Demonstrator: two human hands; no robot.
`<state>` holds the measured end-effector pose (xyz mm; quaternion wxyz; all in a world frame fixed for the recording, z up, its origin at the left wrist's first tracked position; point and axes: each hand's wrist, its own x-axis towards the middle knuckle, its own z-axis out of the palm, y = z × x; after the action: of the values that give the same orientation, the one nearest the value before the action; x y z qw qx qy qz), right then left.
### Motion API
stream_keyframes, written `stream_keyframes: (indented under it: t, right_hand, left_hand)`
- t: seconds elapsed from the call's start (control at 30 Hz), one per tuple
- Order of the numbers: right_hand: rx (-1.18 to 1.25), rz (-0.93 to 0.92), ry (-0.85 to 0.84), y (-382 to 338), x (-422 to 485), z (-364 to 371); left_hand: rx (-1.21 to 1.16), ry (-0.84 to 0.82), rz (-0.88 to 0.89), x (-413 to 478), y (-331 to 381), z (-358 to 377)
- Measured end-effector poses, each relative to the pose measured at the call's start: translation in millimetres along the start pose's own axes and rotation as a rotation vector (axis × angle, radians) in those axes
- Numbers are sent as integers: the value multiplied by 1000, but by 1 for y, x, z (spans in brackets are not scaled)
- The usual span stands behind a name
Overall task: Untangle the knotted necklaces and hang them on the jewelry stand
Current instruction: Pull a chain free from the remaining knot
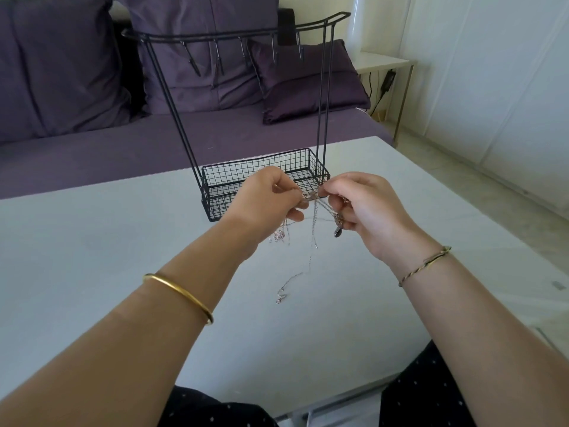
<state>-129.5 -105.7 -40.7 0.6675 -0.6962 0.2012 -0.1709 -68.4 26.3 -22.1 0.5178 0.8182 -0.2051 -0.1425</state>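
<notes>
The necklaces (314, 208) are a knot of very thin silvery and pinkish chains, held in the air between the two hands, a little above the surface. The left hand (271, 195) pinches one side of the knot between thumb and curled fingers. The right hand (366, 204) pinches the other side the same way, its fingertips nearly meeting those of the left. Loose strands droop beneath both hands. One fine chain falls straight down from the knot and its end lies coiled on the surface (92, 241), which is pale, smooth and matte. A small dark teardrop pendant (337, 232) hangs just under the right hand's fingers.

Directly beyond the hands stands the jewelry stand (255, 177), made of black wire: a rectangular grid basket at its foot, slim paired rods rising to a curved top bar, and narrow pegs hanging from that bar.

A plain, rounded gold bangle (181, 295) rings the left forearm, and a thin twisted bracelet (426, 263) the right wrist. Farther beyond the stand is a purple sofa (77, 155) with sheeny purple cushions (311, 84).
</notes>
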Motion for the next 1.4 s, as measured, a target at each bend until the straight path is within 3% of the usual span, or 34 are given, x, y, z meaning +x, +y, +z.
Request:
stream_keyframes:
  t: [0.63, 1.03, 1.4]
  right_hand:
    - [-101, -18, -66, -2, -3, -1]
    - [-120, -107, -51, -2, -4, -1]
    - [-108, -172, -16, -2, -6, 2]
  left_hand:
    - [-71, 52, -18, 4, -2, 4]
    - [-207, -27, -161, 4, 3, 1]
    - [-95, -77, -100, 3, -1, 1]
